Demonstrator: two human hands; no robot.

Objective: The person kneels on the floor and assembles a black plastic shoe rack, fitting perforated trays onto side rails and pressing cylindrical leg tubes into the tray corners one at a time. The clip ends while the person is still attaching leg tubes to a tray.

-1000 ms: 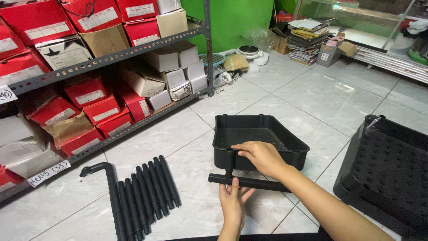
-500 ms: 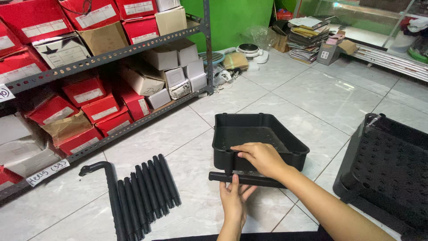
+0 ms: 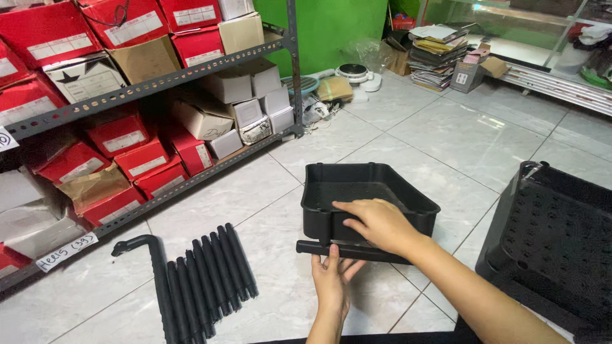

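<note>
A black plastic tray (image 3: 382, 180) sits on the tiled floor in front of me. My right hand (image 3: 377, 224) lies palm down over its near rim, fingers spread and pressing on it. Along the tray's near side runs a black tube (image 3: 310, 247), lying flat. My left hand (image 3: 333, 279) reaches up from below, and its fingertips touch the tube's underside. Neither hand is closed around anything that I can see.
Several black tubes (image 3: 207, 278) lie side by side on the floor at the left, one with a bent end. A larger black perforated tray (image 3: 553, 244) stands at the right. A metal shelf (image 3: 153, 86) with red and white boxes fills the left.
Both hands have stayed on the tray and tube. The view has shifted slightly; nothing else has moved.
</note>
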